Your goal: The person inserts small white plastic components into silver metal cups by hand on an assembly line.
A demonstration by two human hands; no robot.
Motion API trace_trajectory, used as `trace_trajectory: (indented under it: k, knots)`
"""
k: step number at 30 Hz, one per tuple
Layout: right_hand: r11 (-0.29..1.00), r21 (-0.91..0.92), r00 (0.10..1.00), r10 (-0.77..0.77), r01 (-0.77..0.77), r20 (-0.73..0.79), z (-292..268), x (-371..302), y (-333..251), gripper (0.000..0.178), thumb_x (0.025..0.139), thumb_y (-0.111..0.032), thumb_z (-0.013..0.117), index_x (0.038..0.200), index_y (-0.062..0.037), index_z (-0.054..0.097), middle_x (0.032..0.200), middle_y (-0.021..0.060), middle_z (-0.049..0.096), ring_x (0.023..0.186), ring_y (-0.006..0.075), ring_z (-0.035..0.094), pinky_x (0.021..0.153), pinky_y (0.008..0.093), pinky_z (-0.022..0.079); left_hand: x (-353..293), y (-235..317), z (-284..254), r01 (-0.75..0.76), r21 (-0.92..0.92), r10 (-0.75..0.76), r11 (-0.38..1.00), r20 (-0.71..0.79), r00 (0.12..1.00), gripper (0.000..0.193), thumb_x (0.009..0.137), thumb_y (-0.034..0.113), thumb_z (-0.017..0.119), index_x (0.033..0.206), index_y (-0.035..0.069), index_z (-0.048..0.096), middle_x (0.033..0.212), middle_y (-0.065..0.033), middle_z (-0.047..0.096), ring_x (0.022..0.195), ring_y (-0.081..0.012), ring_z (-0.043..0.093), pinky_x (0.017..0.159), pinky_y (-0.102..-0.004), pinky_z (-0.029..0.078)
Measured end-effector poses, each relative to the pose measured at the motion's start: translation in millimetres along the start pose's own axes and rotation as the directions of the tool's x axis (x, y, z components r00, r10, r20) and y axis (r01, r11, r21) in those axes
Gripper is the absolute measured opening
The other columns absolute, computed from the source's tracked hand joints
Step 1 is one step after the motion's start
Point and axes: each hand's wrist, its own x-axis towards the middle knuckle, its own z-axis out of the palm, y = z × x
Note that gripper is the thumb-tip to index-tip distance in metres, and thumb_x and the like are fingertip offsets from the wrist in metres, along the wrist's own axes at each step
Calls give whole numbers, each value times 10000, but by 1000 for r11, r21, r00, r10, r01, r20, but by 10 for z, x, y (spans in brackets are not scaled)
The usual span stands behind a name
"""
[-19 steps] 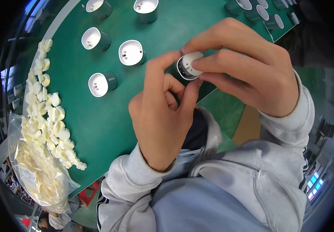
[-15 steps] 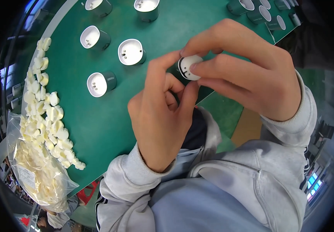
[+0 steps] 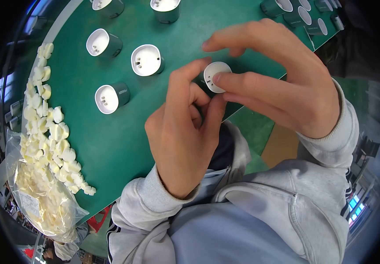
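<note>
My left hand is closed round a small dark green charger housing with a white end face that has slots and small holes. The thumb and index finger grip its sides, and most of its body is hidden behind the fingers. My right hand presses one fingertip on the white face. Its lower digit touches the rim beside my left thumb, while the upper fingers are raised and apart from it. To the left stand several similar dark green housings, such as one with a white inside and small pins and another lying tilted.
A long heap of curved white plastic pieces lies along the left edge of the green table. Beside it rests a clear plastic bag with more pieces. Several dark green housings sit at the far right corner.
The upper fingers of my right hand have lifted away from the housing. The dark line along the white face's edge has become shorter, and the face sits closer to the rim.
</note>
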Motion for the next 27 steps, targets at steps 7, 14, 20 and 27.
trace_trajectory:
  k: [7, 14, 20, 27]
  knots:
    - [994, -106, 1000, -26, 26, 2, 42, -46, 34, 344, 634, -155, 780, 948, -54, 681, 1080, 150, 624, 786, 264, 581, 627, 332, 428, 2, -24, 5, -28, 0, 28, 1000, -3, 1000, 333, 889, -19, 655, 1206, 7, 558, 633, 48, 516, 553, 17, 401, 493, -149, 266]
    - [989, -146, 999, 34, -29, 30, 40, -16, 29, 301, 650, -161, 768, 920, -62, 676, 1060, 114, 626, 732, 239, 541, 612, 331, 408, 14, -10, 1, -17, -2, 17, 1000, 4, 1000, 325, 884, -36, 643, 1196, 7, 565, 635, 53, 518, 552, 19, 402, 492, -146, 267]
    - [984, -168, 998, 60, -58, 4, 47, -17, -27, 281, 654, -128, 758, 911, -61, 667, 1044, 104, 619, 751, 242, 538, 610, 324, 403, 9, -36, 32, -43, -6, 43, 999, -8, 999, 328, 874, -59, 637, 1191, -5, 569, 638, 52, 500, 560, 19, 393, 497, -144, 271]
    - [981, -193, 998, -2, 15, 69, 21, -88, 21, 304, 663, -109, 762, 945, -58, 660, 1036, 105, 612, 760, 256, 535, 613, 337, 401, 15, -41, 13, -62, 62, 65, 996, -55, 996, 397, 770, -30, 715, 1138, 53, 590, 598, -32, 475, 472, -170, 471, 462, -297, 391]
